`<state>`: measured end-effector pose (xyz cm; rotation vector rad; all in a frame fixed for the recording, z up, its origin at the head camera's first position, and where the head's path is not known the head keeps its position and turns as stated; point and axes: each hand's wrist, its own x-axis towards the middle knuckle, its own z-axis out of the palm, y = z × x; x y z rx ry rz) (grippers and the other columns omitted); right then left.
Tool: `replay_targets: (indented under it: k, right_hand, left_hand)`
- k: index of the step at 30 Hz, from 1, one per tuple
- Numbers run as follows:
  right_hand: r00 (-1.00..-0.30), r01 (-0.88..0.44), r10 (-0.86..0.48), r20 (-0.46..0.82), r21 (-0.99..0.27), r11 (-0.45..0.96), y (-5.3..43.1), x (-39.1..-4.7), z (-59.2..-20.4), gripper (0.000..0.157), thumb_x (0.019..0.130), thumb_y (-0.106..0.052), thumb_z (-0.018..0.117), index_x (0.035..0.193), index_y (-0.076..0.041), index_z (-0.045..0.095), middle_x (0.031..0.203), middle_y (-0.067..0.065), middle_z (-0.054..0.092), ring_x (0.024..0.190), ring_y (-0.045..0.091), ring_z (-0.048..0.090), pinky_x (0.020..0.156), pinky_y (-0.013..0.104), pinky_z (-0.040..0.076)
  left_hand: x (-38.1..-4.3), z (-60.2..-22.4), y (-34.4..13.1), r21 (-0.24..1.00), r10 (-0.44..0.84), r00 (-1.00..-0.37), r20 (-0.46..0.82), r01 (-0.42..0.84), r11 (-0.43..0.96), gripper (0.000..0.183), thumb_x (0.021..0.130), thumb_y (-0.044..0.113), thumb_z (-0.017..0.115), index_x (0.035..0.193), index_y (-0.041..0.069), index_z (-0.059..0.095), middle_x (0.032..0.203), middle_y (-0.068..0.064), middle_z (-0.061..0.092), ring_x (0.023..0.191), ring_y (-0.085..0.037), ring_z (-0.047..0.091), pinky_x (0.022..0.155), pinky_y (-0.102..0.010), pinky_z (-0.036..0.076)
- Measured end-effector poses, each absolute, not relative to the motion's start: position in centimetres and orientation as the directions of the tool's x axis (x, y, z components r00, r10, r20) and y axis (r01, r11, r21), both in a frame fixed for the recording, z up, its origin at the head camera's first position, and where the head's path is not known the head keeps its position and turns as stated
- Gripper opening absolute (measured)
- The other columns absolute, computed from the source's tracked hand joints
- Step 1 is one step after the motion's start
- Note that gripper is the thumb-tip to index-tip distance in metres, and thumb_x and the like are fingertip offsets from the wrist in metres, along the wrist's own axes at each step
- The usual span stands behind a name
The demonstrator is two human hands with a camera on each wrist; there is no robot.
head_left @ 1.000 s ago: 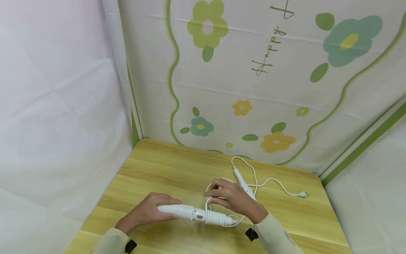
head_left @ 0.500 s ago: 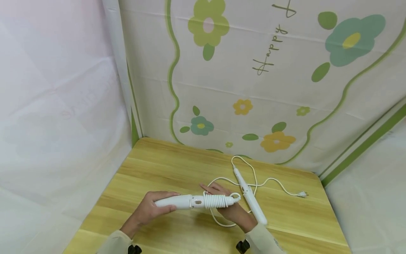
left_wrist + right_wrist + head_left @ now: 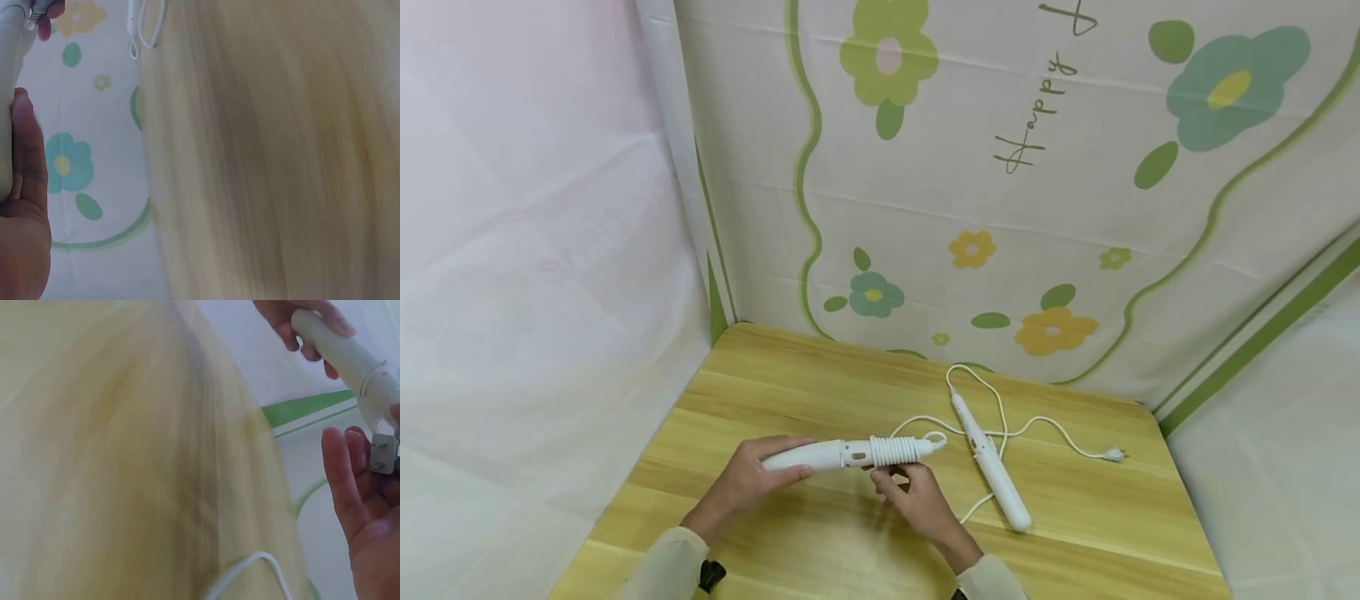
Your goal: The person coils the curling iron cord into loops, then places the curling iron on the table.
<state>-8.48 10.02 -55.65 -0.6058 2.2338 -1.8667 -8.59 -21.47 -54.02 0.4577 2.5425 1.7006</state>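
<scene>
My left hand (image 3: 747,477) grips the broad end of a white hair straightener (image 3: 812,456), holding it up over the table. Its white cord (image 3: 895,451) is wound in several tight turns around the handle, with a small loop at the tip. Just below the coil, my right hand (image 3: 922,502) has its thumb and fingers bent close to the handle. From the right wrist, a two-pin plug (image 3: 382,453) shows among those fingers, which appear to pinch it; part of that grip is cut off by the frame edge.
A second white hair straightener (image 3: 1000,483) lies on the wooden table (image 3: 820,379) to the right. Its loose cord (image 3: 1060,429) loops across the surface and ends in a plug (image 3: 1112,454). A flowered cloth wall (image 3: 925,192) stands behind the table.
My right hand has passed from above the handle, around behind it, to below it. The held straightener rose and shifted slightly left. The strand at the coil is now tucked close.
</scene>
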Motion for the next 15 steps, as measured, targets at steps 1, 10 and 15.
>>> replay_targets:
  k: [1, 10, 15]
  right_hand:
    - [-0.914, -0.174, -0.391, 0.109, -0.976, 0.133, 9.7, -8.5, -55.9, 0.023, 0.113, -0.014, 0.061, 0.122, 0.004, 0.070, 0.106, 0.030, 0.069, 0.084, 0.015, 0.068, 0.066, 0.050, 0.065]
    - [-0.965, 0.114, -0.228, -0.132, -0.989, 0.090, 5.2, -8.0, -59.0, 0.038, 0.110, -0.027, 0.069, 0.121, 0.009, 0.073, 0.090, 0.032, 0.070, 0.066, 0.015, 0.066, 0.055, 0.042, 0.063]
    - [-0.956, 0.205, -0.205, -0.211, -0.978, 0.051, 2.8, -7.2, -60.1, 0.044, 0.112, -0.038, 0.063, 0.114, 0.005, 0.074, 0.089, 0.027, 0.076, 0.061, 0.014, 0.067, 0.050, 0.037, 0.061]
  left_hand:
    - [-8.9, -54.2, -21.8, 0.903, 0.274, -0.955, 0.116, 0.217, 0.372, 0.042, 0.095, 0.033, 0.087, 0.135, 0.023, 0.079, 0.125, -0.010, 0.079, 0.092, -0.013, 0.069, 0.073, -0.030, 0.058]
    - [-12.7, -55.8, -25.4, 0.826, 0.401, -0.916, 0.019, 0.240, 0.510, 0.042, 0.097, 0.043, 0.083, 0.136, 0.030, 0.078, 0.125, 0.003, 0.076, 0.102, -0.012, 0.064, 0.081, -0.029, 0.055]
    - [-14.0, -56.9, -27.1, 0.812, 0.453, -0.890, -0.043, 0.234, 0.535, 0.045, 0.102, 0.043, 0.077, 0.139, 0.019, 0.076, 0.134, -0.004, 0.076, 0.114, -0.017, 0.067, 0.088, -0.029, 0.054]
